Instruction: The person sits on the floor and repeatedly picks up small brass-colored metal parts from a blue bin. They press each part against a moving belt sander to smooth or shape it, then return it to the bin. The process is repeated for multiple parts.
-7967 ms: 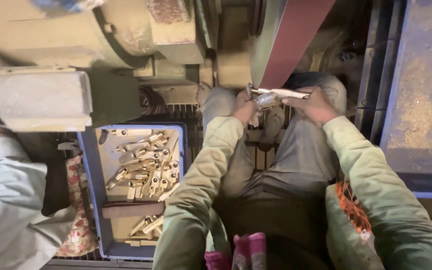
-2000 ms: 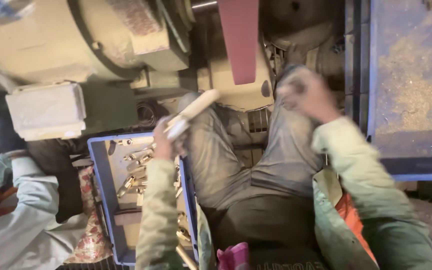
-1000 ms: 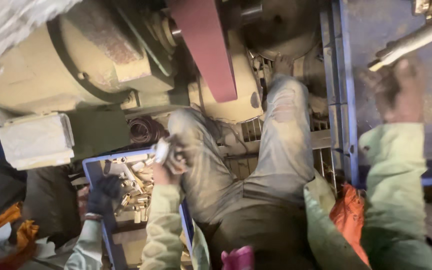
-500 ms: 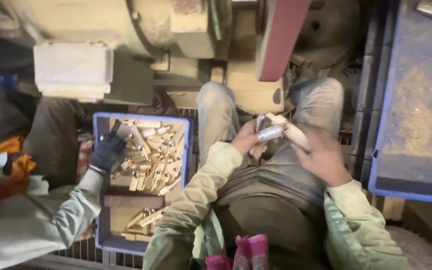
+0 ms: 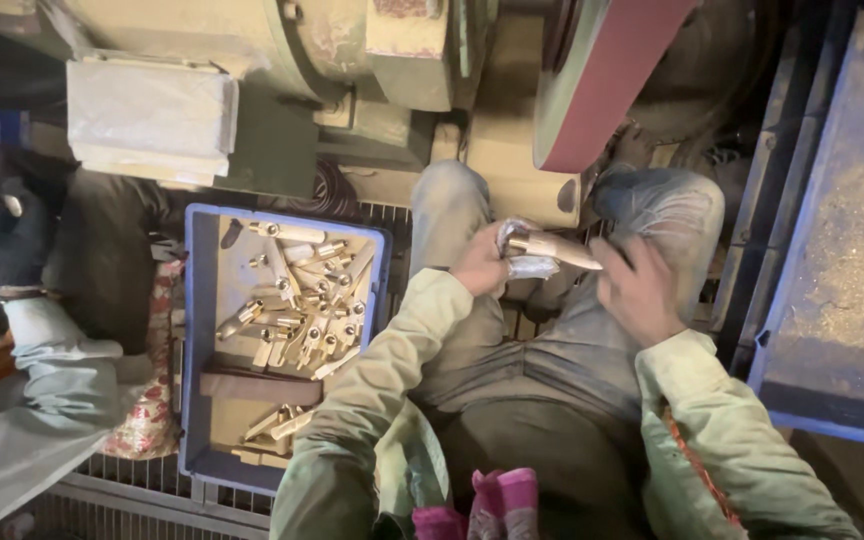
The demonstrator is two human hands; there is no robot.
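Observation:
I sit with my knees under a belt grinder. My left hand (image 5: 482, 265) grips a pale brass-coloured tube-shaped part (image 5: 552, 248), wrapped at its near end in a bit of cloth, held level above my lap. My right hand (image 5: 640, 290) hovers just right of the part's tip, fingers apart, blurred, holding nothing I can see. The red-brown sanding belt (image 5: 607, 75) runs just above the part.
A blue crate (image 5: 202, 330) with several similar metal parts stands left of my left leg. A person's dark-gloved hand (image 5: 7, 240) is at the far left. A blue tray with dust (image 5: 847, 290) lies to the right. The green motor housing (image 5: 282, 50) fills the top.
The other person's gloved hand has left the crate and moved to the far left. My right hand has come off the part and sits beside its tip.

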